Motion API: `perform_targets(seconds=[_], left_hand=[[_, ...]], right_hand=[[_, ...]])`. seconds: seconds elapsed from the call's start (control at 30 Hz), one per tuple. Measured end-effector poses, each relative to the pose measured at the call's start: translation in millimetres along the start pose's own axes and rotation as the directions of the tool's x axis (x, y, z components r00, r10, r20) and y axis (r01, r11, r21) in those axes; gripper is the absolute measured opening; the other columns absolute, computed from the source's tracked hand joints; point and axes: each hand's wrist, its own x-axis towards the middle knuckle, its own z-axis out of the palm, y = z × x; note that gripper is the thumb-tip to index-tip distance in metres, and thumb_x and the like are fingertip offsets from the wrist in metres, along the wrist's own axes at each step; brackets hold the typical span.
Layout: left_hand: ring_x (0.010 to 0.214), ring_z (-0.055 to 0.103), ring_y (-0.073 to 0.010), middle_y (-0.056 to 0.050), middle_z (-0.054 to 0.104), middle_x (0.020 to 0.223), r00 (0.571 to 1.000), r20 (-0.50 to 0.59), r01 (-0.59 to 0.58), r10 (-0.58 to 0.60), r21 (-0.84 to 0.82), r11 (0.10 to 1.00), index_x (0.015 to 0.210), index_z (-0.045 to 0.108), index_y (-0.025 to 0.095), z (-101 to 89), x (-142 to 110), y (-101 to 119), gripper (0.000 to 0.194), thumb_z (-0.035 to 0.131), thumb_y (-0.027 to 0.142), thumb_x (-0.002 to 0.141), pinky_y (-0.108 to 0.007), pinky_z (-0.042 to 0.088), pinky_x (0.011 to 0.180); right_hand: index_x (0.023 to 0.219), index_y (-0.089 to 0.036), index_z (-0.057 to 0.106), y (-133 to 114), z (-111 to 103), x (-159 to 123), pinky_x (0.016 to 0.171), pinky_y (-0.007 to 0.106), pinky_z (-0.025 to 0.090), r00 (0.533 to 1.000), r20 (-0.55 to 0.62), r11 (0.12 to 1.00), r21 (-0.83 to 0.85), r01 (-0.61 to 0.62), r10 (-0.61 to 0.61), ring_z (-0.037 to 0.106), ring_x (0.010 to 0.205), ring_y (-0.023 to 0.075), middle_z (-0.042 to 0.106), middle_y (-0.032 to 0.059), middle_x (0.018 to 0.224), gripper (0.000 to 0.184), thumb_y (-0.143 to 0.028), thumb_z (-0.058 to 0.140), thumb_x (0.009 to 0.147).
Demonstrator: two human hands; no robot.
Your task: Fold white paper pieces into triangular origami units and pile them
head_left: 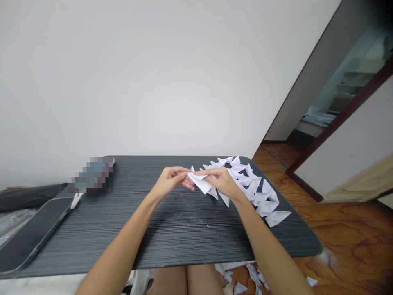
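A folded white paper piece (201,183) is held up above the table in both hands. My left hand (175,177) pinches its left corner between thumb and fingers. From the other side my right hand (223,181) grips the paper, with the thumb below and the index finger lying along its top edge. Behind and to the right of my right hand, many folded white paper pieces (260,196) with pointed ends lie in a loose pile, which my right hand and forearm partly hide.
The dark table (184,237) has a rounded right end and stands against a white wall. A pixelated item (92,176) sits at its back left, near a dark flat panel (33,233). Paper scraps (239,287) lie below the front edge, beside my legs.
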Motion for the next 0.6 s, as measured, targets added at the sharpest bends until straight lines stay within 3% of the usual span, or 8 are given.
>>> perform_targets(seconds=[0.07,0.27,0.6], left_hand=[[0.054,0.064,-0.0183,-0.009,0.066,0.064,1.000,-0.014,0.022,-0.022,-0.015,1.000,0.084,0.059,0.006,0.3,0.0,0.4,0.030,0.057,0.034,0.073,-0.030,0.051,0.057],[0.054,0.063,-0.0170,-0.008,0.066,0.064,0.994,-0.060,0.094,-0.091,0.036,0.995,0.074,0.060,0.007,-0.5,0.1,0.4,0.026,0.064,0.031,0.068,-0.028,0.052,0.058],[0.059,0.064,-0.0178,-0.009,0.067,0.065,0.989,-0.002,0.150,-0.150,-0.044,0.988,0.070,0.064,0.006,-1.9,-1.6,3.5,0.022,0.066,0.028,0.065,-0.030,0.051,0.066]], right_hand=[[0.090,-0.019,0.067,0.7,0.6,-0.1,0.046,0.021,0.039,1.000,-0.007,1.000,-0.023,-0.003,0.003,0.051,0.052,0.0096,0.065,0.0018,0.068,0.025,-0.020,0.049,0.073],[0.081,-0.021,0.069,0.5,2.1,0.6,0.052,0.022,0.040,0.999,-0.007,0.996,-0.080,0.034,-0.035,0.054,0.062,0.0118,0.065,0.0018,0.072,0.023,-0.016,0.049,0.071],[0.077,-0.019,0.068,-1.6,-0.9,0.2,0.063,0.024,0.041,0.993,0.057,0.991,-0.073,0.111,-0.107,0.056,0.070,0.0129,0.064,0.0028,0.075,0.026,-0.009,0.046,0.071]])
